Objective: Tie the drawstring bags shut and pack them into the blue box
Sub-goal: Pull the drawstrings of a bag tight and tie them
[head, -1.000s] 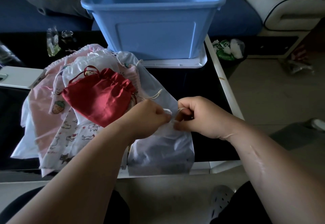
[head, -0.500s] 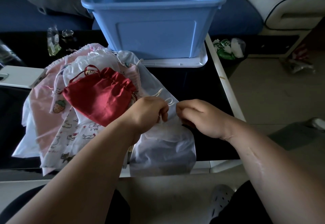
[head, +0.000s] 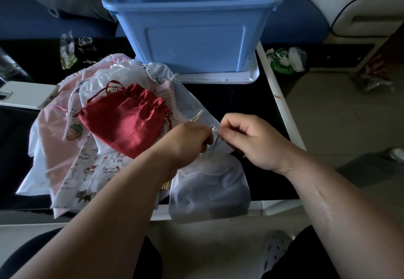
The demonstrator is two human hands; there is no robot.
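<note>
drawstring [head: 215,128] between hands [head: 188,141] [head: 255,141]

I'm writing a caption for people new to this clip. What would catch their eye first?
The big blue box at the far edge of the table stands out first. Next comes the red bag, lying on a pile of pale patterned bags to the left. In the middle, the left hand and right hand pinch the white drawstring of a translucent bag at the near edge.
</note>
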